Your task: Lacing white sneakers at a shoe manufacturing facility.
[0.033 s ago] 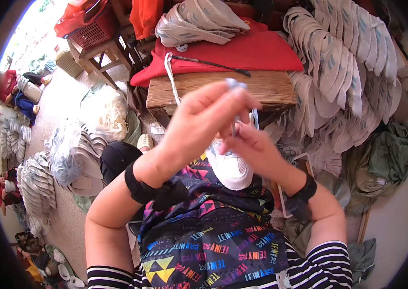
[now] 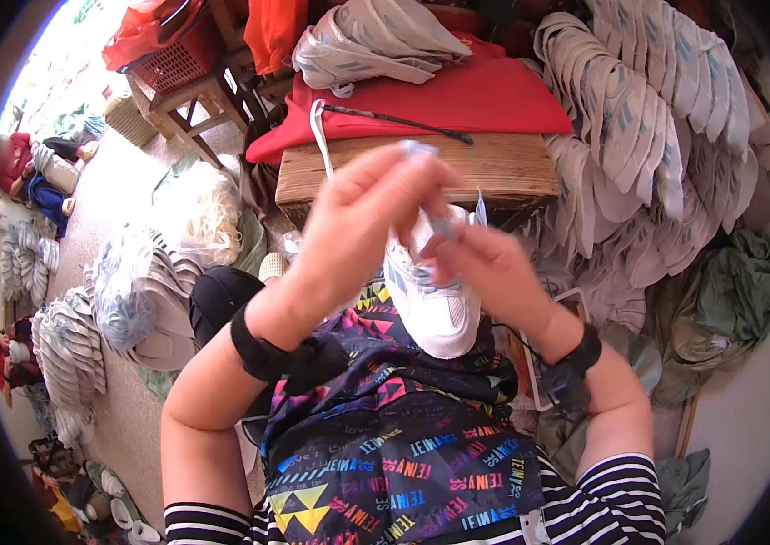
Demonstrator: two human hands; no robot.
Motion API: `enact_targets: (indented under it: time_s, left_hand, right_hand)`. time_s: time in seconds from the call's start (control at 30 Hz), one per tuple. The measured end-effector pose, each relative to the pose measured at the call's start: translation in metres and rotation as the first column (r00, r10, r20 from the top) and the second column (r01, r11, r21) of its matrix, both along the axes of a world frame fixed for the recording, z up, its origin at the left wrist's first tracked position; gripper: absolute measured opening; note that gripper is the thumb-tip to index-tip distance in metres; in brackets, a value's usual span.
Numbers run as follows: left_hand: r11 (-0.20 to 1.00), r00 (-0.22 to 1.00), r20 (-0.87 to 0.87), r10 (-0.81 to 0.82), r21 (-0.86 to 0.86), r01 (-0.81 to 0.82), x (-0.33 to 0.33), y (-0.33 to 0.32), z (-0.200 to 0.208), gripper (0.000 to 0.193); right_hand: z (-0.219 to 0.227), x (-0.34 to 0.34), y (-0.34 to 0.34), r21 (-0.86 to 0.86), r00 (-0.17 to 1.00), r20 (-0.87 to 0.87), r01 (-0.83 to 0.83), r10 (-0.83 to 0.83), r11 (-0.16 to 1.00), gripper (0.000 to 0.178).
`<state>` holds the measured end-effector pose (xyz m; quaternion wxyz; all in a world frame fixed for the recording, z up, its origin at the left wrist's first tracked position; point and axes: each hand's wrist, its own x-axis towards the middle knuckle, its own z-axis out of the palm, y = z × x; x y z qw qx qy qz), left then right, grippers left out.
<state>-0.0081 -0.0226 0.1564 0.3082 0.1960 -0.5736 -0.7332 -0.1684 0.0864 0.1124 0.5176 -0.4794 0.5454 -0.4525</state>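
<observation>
A white sneaker [image 2: 444, 322] with grey-blue side panels stands on my lap, its toe toward me. Pale blue-grey laces [image 2: 435, 280] cross its upper. Blurred by motion, my left hand [image 2: 371, 204] is raised just above and left of the shoe's opening, its fingers closed. A small pale blue thing [image 2: 418, 148] shows at those fingertips, too smeared to name. At the shoe's tongue, my right hand [image 2: 485, 263] has its fingers pinched together over the top of the lacing. Something small and greyish is at their tips. Both hands partly cover the shoe's collar.
Ahead stands a wooden bench [image 2: 421, 168] bearing a red cloth [image 2: 503, 95], stacked shoe uppers [image 2: 376, 45] and a thin black rod [image 2: 398, 121]. Large heaps of uppers [image 2: 621, 118] rise at right. More bundles [image 2: 71, 350] lie left; another person [image 2: 30, 173] sits far left.
My left hand has moved left and slightly up, away from the right hand. The right hand has shifted a little, and more of the shoe's opening and lacing shows.
</observation>
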Motion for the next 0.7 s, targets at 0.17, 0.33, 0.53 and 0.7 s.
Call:
enact_targets:
  time_s: [0.17, 0.33, 0.53, 0.7]
  left_hand:
    - [0.909, 0.959, -0.021, 0.282, 0.325, -0.26, 0.041, -0.043, -0.056, 0.022]
    - [0.748, 0.953, -0.048, 0.299, 0.632, -0.203, 0.116, -0.075, -0.099, 0.019]
    - [0.656, 0.887, 0.052, 0.459, 0.653, -0.378, 0.154, -0.09, -0.093, 0.017]
    - [0.662, 0.812, -0.187, 0.552, 0.691, -0.291, 0.214, -0.134, -0.1, 0.019]
  right_hand:
    - [-0.019, -0.058, -0.01, -0.001, 0.78, 0.573, 0.307, -0.252, 0.952, 0.018]
    - [-0.019, -0.078, 0.016, 0.157, 0.72, 0.596, 0.33, -0.356, 0.931, 0.017]
    - [0.017, -0.102, 0.027, 0.141, 0.676, 0.538, 0.518, -0.504, 0.844, 0.016]
    - [0.057, -0.222, 0.063, 0.026, 0.577, 0.654, 0.629, -0.489, 0.777, 0.029]
